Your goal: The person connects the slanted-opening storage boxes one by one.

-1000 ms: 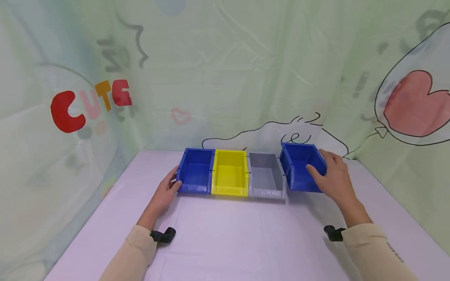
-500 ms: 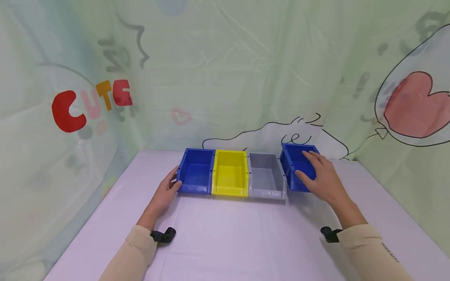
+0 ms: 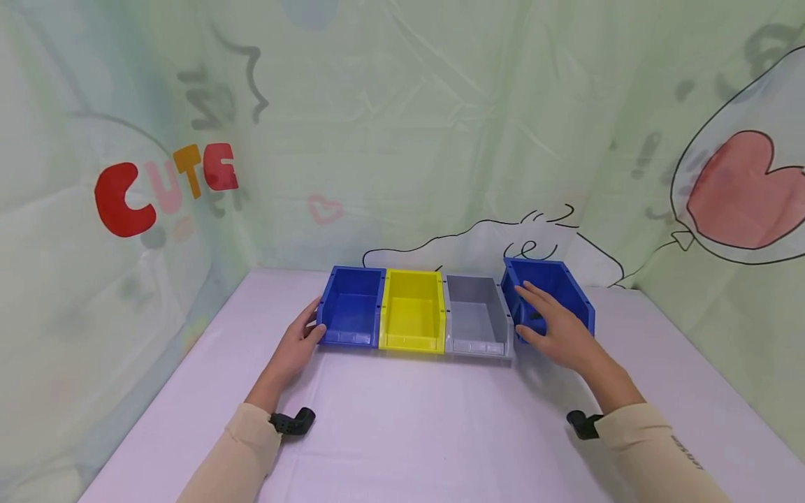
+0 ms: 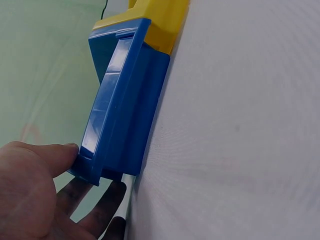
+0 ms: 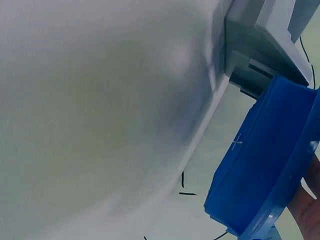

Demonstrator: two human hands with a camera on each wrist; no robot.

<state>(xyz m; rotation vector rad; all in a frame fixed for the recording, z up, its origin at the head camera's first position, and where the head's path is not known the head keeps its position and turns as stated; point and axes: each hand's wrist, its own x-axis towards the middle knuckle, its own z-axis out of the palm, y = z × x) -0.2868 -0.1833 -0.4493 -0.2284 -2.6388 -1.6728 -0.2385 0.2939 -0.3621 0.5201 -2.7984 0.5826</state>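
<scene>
A blue storage bin, a yellow bin and a grey bin stand side by side. My left hand pinches the left blue bin's outer front corner, thumb on the rim and fingers around its side. To the right of the grey bin is a second blue bin, its left side against the grey one. In the right wrist view this blue bin hangs clear of the tabletop, tilted. Over its opening, my right hand reaches with extended fingers towards its left wall; the exact fingertip contact is unclear.
The bins are on a white-covered table, near its back edge. A pale printed curtain encloses the back and both sides. Each wrist bears a black camera mount.
My right hand has moved left, from the right blue bin's outer right wall across its opening to its left wall. My left hand and the other bins keep their places.
</scene>
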